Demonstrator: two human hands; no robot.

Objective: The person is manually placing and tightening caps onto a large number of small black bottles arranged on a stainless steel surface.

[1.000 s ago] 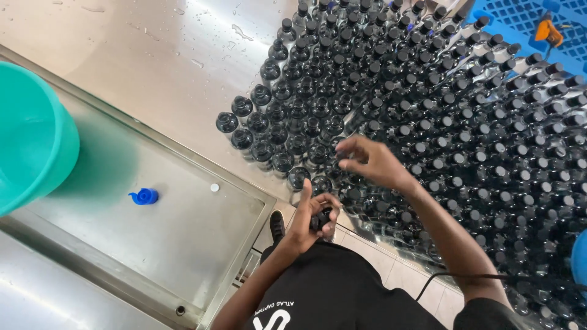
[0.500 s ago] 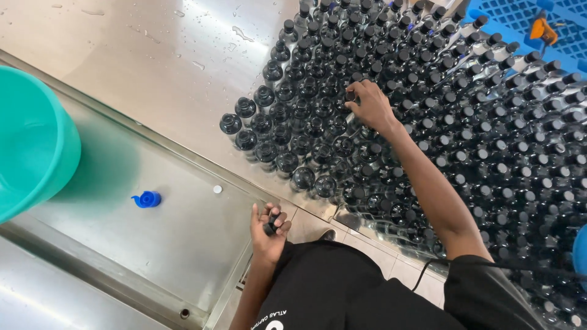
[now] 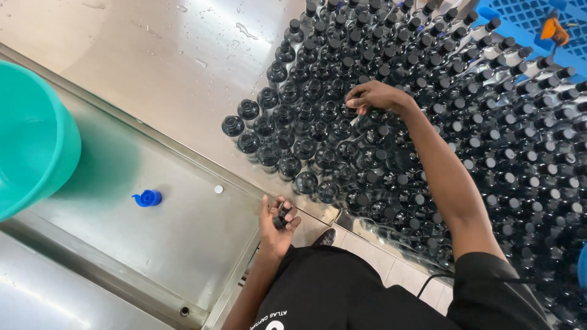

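Observation:
Many dark glass bottles [image 3: 318,131] stand packed together on a steel table [image 3: 159,55]. Most carry black caps, while those at the near-left edge are uncapped. My left hand [image 3: 276,225] is by the table's near edge and cups a few black caps [image 3: 281,217] in its fingers. My right hand [image 3: 374,96] reaches out over the bottles, its fingertips pinched down on a black cap at one bottle's neck.
A teal plastic bucket [image 3: 30,140] stands at the far left. A small blue cap [image 3: 147,197] and a white disc [image 3: 218,189] lie on a lower steel tray [image 3: 153,244]. A blue crate [image 3: 532,18] is at the top right.
My right hand left my left hand and reached out over the bottles. My left hand dropped back toward the table's edge with the caps.

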